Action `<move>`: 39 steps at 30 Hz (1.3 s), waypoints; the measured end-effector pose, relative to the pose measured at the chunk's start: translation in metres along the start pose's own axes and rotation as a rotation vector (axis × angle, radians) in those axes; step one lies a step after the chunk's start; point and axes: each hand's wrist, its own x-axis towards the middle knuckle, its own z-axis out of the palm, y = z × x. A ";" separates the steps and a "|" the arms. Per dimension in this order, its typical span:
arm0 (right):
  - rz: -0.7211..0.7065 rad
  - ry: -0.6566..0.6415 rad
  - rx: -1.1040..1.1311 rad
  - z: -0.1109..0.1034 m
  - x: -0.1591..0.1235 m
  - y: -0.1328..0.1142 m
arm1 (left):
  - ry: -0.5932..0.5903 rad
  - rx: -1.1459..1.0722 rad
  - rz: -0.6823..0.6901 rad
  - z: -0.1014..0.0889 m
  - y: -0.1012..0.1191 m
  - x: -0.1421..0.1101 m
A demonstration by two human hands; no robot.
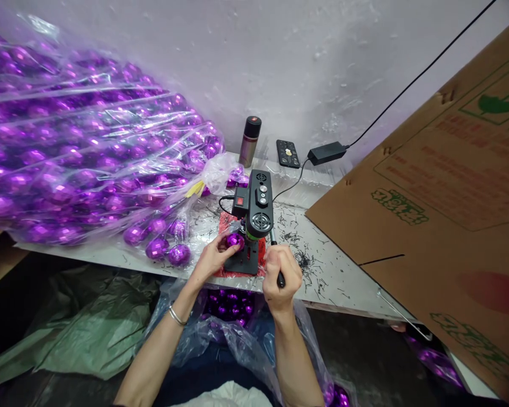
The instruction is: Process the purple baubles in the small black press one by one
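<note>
My left hand (212, 257) holds a shiny purple faceted ball (234, 242) between thumb and fingers. The ball sits under the head of a small black bench drill press (261, 198); whether the tool touches it is hidden. My right hand (282, 275) is wrapped round the black-gripped lever (281, 280) at the press's right side. Beneath the press, a red sheet (262, 252) lies on the white table (335, 282). Several more purple balls (178, 254) rest on the table left of my left hand.
A big clear bag (89, 152) of purple balls fills the left. Behind the press stand a dark bottle (250, 141), a phone (288, 154) and a power adapter (327, 152). Black shavings (303, 260) litter the table. A cardboard box (432, 209) leans in at right. More balls (229, 305) sit below the edge.
</note>
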 end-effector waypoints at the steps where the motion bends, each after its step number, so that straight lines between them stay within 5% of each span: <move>1: -0.001 0.001 -0.002 0.000 0.000 0.000 | 0.020 0.096 0.032 0.003 0.000 -0.001; 7: 0.007 -0.001 -0.023 -0.001 0.000 -0.001 | 0.106 0.547 0.254 0.019 -0.001 -0.010; 15: -0.002 -0.004 -0.020 -0.001 -0.002 -0.001 | 0.020 0.638 0.487 0.017 -0.011 -0.003; 26: -0.004 0.009 -0.028 0.000 -0.006 0.002 | -0.028 0.507 0.500 0.017 -0.049 0.007; 39: -0.047 0.108 -0.030 0.020 -0.048 0.032 | -0.035 0.499 0.458 0.019 -0.048 0.004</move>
